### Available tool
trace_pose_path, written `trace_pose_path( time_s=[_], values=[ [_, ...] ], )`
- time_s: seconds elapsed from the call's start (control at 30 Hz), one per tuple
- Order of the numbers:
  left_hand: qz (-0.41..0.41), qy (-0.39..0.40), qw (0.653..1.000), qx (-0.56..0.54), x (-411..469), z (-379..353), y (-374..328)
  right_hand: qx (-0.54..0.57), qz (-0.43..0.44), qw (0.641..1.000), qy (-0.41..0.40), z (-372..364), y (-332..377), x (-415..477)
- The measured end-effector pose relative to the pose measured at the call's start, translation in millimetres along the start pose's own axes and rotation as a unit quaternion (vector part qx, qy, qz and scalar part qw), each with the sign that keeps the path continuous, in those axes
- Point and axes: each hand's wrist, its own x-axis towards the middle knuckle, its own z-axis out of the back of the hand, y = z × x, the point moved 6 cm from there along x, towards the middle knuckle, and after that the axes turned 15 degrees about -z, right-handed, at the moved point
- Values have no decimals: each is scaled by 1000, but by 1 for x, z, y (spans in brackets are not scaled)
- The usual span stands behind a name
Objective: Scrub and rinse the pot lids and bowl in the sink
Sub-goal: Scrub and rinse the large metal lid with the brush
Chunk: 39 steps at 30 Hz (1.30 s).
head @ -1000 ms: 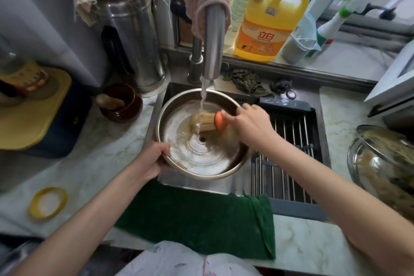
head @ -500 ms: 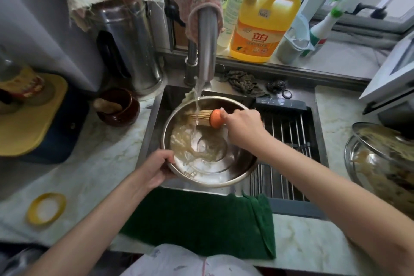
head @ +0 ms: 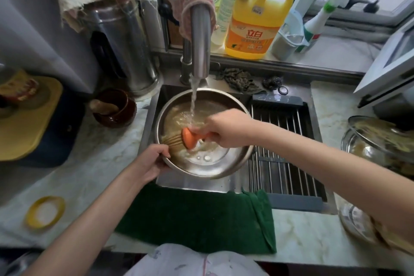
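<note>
Steel bowl (head: 202, 164) holds murky water; left hand (head: 150, 160) grips its rim, right hand (head: 226, 127) clasps brush (head: 189, 138).

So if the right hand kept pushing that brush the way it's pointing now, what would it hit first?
The right hand aims the orange-handled brush leftward, so the bristles would probably meet the steel bowl's left inner wall first, just above the left hand gripping that rim. Depth is hard to judge here.
</note>
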Motion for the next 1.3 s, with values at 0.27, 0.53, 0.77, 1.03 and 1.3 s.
trace_pose_path(
  time_s=[0.27,0.53,0.77,1.03,1.3],
  values=[
    [2,62,997,49,1,-8,-2,-225,-197,951,-76,20,-43,33],
    [76,92,991,67,2,-15,7,-278,123,929,-212,7,-12,33],
    [14,24,994,110,12,-4,-12,-308,-152,936,-74,-21,-62,32],
    [-130,-52,988,58,23,4,-18,-85,-237,944,213,-68,-17,-3],
    [-171,-25,982,76,20,3,-9,285,-192,922,179,-64,6,-1]
  ],
)
